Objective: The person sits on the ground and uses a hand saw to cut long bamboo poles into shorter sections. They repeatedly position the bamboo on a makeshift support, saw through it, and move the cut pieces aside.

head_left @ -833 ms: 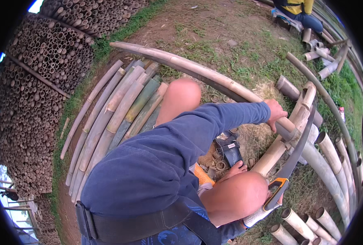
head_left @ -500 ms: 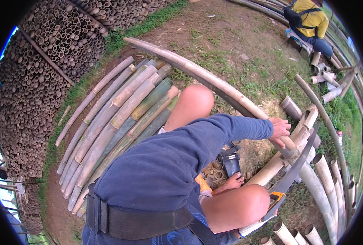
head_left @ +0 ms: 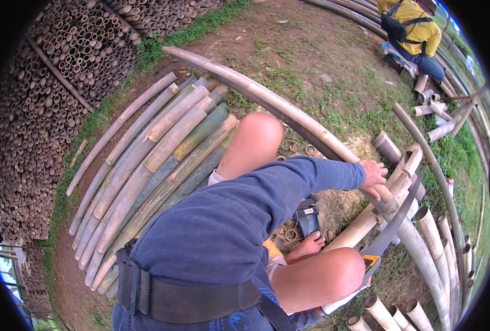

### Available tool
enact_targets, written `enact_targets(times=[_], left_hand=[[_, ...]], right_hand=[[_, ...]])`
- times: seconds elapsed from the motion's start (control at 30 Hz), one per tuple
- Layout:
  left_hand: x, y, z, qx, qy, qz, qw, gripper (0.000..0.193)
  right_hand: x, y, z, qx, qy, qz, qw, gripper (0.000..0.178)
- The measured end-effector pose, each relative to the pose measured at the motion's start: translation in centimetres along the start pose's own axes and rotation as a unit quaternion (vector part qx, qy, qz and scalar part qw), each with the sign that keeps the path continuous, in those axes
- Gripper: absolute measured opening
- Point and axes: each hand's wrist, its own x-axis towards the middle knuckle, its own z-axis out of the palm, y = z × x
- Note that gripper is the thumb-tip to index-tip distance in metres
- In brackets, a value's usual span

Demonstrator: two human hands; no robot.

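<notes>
My left hand (head_left: 373,177) is bare, its fingers closed over the top of a long tan bamboo pole (head_left: 278,101) near its right end. That end lies across other bamboo pieces crossed beneath it. In my right hand (head_left: 341,302), mostly hidden behind my right knee and wearing a white glove, is a hand saw (head_left: 394,226) with an orange-and-black handle. Its long grey blade slants up past the pole's end, beside the crossed bamboo. Whether the teeth touch the pole I cannot tell.
Several bamboo poles (head_left: 162,146) lie side by side at left, before a tall stack of bamboo (head_left: 30,132). Short cut tubes (head_left: 382,313) stand at lower right. Offcut rings and a black object (head_left: 308,218) lie by my foot. A person in yellow (head_left: 416,33) sits at far right.
The saw's handle has shifted slightly forward, toward the pole. My left hand keeps its hold on the pole. The whole view has moved a little.
</notes>
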Motion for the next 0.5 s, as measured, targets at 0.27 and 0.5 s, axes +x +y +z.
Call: enact_targets(times=[0.27, 0.5], left_hand=[[-0.1, 0.2, -1.1, 0.005, -0.009, 0.002, 1.0, 0.076], [0.2, 0.4, -1.5, 0.023, -0.032, 0.011, 0.999, 0.071]], right_hand=[[0.6, 0.2, 0.1, -0.007, -0.018, 0.003, 1.0, 0.045], [-0.1, 0.2, -0.2, 0.019, 0.018, 0.076, 0.997, 0.047]])
